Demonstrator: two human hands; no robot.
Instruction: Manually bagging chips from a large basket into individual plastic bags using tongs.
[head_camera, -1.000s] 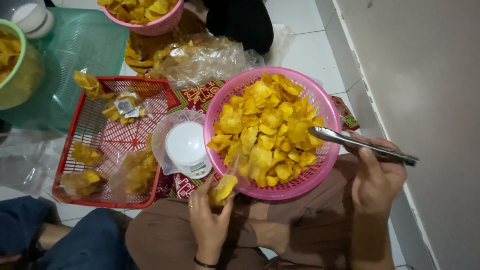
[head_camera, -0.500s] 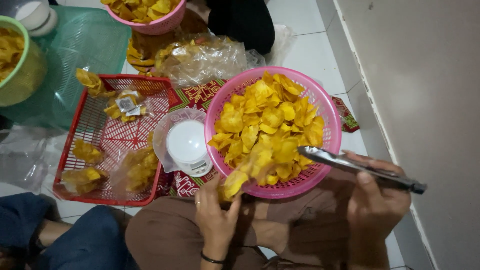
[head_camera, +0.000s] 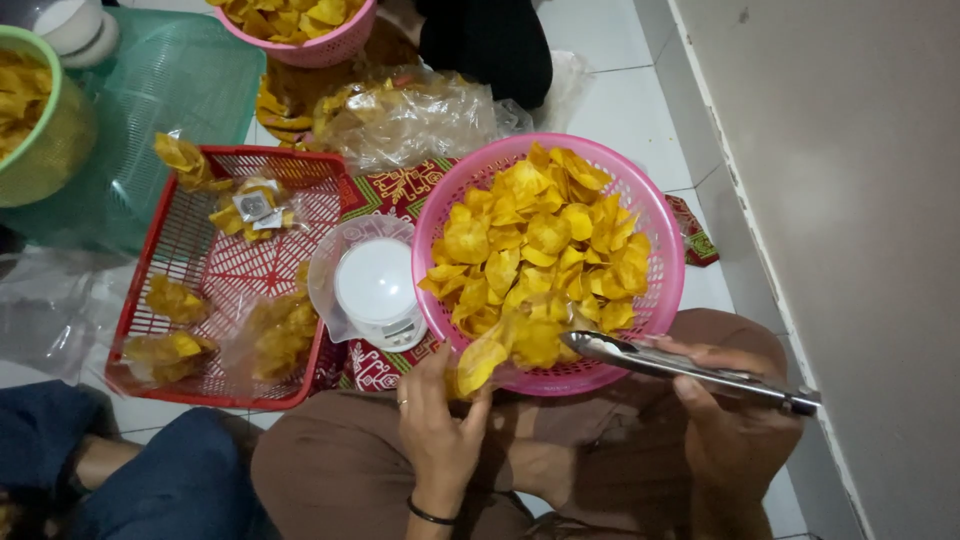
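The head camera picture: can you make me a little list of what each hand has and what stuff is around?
left hand: holds a small clear bag with yellow chips in it, at the pink basket's near rim
right hand: grips metal tongs, tips at the chips
pink basket: heaped with yellow chips
scale: white, round top, left of the pink basket
red tray: holds filled chip bags
green basket: far left, chips inside
second pink basket: at the top edge
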